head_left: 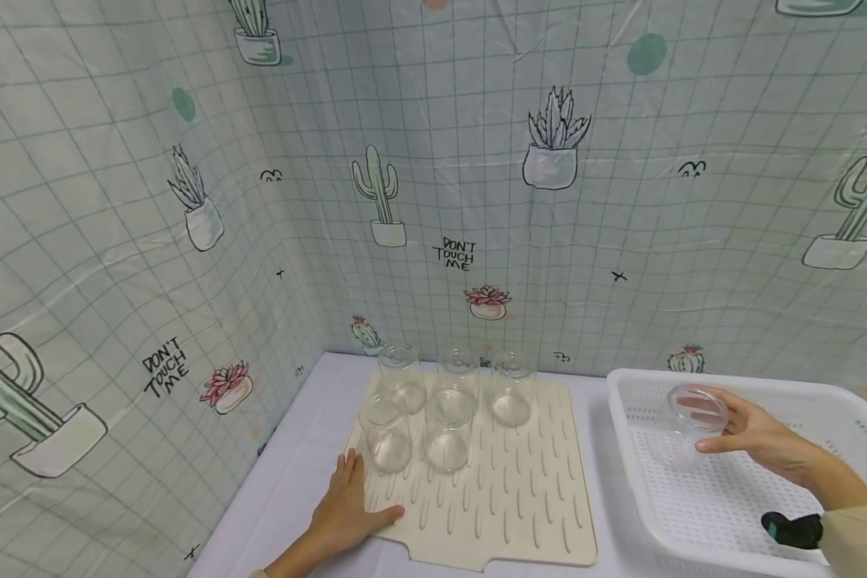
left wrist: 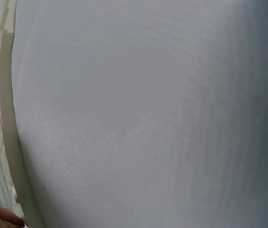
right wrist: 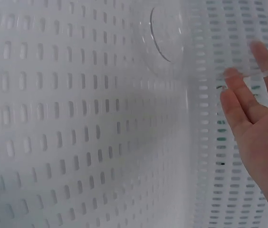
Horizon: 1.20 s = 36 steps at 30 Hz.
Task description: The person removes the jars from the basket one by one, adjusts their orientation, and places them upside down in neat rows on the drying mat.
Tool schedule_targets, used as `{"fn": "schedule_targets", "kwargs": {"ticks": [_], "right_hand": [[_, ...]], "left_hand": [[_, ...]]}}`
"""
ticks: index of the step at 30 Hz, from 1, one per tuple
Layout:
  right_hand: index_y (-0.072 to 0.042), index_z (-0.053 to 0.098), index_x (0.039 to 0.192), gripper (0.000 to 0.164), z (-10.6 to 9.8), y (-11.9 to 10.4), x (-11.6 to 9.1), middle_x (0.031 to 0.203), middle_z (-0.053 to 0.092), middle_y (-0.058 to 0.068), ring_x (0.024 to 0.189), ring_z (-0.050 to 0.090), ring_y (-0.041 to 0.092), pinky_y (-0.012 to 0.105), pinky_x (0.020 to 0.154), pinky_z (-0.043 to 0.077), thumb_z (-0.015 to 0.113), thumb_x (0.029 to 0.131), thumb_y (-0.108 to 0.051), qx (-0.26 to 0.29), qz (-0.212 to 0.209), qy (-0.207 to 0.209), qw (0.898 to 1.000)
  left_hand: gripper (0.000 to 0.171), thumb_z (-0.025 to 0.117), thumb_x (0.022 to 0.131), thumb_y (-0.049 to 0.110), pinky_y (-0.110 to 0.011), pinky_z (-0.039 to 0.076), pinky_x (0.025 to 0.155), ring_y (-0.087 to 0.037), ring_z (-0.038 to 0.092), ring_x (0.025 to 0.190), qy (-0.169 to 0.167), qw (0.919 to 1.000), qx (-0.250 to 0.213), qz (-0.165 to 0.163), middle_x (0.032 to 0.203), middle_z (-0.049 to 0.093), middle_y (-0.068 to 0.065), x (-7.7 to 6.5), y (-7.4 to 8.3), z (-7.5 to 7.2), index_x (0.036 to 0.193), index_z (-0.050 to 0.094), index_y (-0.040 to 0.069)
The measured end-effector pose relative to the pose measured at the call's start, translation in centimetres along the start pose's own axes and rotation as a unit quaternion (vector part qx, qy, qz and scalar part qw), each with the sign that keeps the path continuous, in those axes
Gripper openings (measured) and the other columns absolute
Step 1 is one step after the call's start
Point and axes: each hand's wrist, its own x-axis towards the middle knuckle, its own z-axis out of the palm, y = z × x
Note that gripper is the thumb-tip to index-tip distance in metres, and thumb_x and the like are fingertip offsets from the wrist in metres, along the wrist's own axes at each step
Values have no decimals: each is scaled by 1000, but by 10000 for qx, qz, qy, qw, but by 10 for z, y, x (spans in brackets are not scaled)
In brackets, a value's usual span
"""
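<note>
Over the left part of a white perforated basket (head_left: 639, 482), my right hand (head_left: 766, 441) grips a clear cup (head_left: 694, 411) between thumb and fingers. The right wrist view shows the cup's round base (right wrist: 165, 40) tilted towards the camera, with fingers (right wrist: 248, 102) by its side. My left hand (head_left: 343, 510) rests at the left front edge of a cream ribbed drying mat (head_left: 520, 514), its fingers extended and its thumb on the mat. In the left wrist view, fingertips touch the mat's edge (left wrist: 8, 118). Several similar clear cups (head_left: 448, 445) stand in two rows on the mat.
The mat lies on a white-covered table (head_left: 282, 449), left of the basket. A cactus-print grid curtain (head_left: 433, 201) hangs behind and along the left side. A black strap (head_left: 792, 531) is around my right wrist.
</note>
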Motion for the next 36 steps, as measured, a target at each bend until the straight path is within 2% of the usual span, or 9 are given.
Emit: {"fn": "schedule_targets", "kwargs": {"ticks": [3, 8, 12, 18, 25, 29, 36], "right_hand": [[-5, 17, 145, 74, 1, 4, 5, 138, 41, -6, 117, 44, 0, 24, 81, 45, 58, 84, 7, -110, 22, 11, 9999], [-3, 22, 143, 74, 4, 12, 10, 130, 44, -16, 112, 46, -5, 22, 81, 45, 64, 81, 4, -301, 341, 262, 9986], [-2, 24, 141, 73, 6, 16, 10, 127, 45, -19, 111, 45, -9, 21, 81, 44, 64, 81, 3, -348, 447, 367, 9977], [-2, 26, 140, 69, 7, 16, 10, 128, 46, -15, 111, 45, -8, 22, 82, 45, 63, 82, 3, -341, 339, 368, 9982], [-3, 26, 140, 67, 4, 10, 11, 130, 45, -8, 113, 45, -5, 26, 82, 47, 61, 83, 4, -387, -14, 340, 9987], [-8, 25, 142, 69, 4, 4, 8, 128, 44, -13, 110, 45, -6, 28, 79, 47, 62, 84, 0, -609, 191, 533, 9965], [-14, 22, 145, 70, 2, -8, -3, 127, 41, -13, 108, 48, -2, 31, 77, 47, 60, 87, -4, -794, 436, 762, 9930]], "left_hand": [[114, 66, 69, 63, -63, 21, 99, -41, 5, 136, 20, 10000, -18, 8, 148, 12, -27, 0, 0, 0, 141, 17, -11], [114, 67, 69, 63, -62, 20, 101, -40, 5, 136, 47, 10000, -12, 20, 148, 12, -28, -1, 0, 0, 141, 18, -11], [114, 67, 69, 63, -62, 19, 101, -41, 4, 136, 20, 10000, -51, 15, 148, 11, -28, -2, 0, -1, 142, 17, -10], [115, 66, 69, 63, -63, 18, 101, -41, 3, 136, 6, 10000, -64, 25, 148, 11, -28, -2, 0, 0, 142, 16, -10], [115, 64, 69, 66, -63, 21, 99, -40, 4, 136, 47, 10000, 40, 2, 148, 10, -27, 0, -2, 1, 142, 17, -10], [115, 64, 69, 66, -65, 23, 97, -42, 6, 136, 77, 9999, 92, -18, 148, 10, -27, 1, -2, 1, 142, 17, -10], [115, 66, 69, 64, -65, 23, 96, -47, 9, 133, 20, 10000, 43, -30, 147, 9, -29, -1, 1, 0, 141, 17, -11]]}}
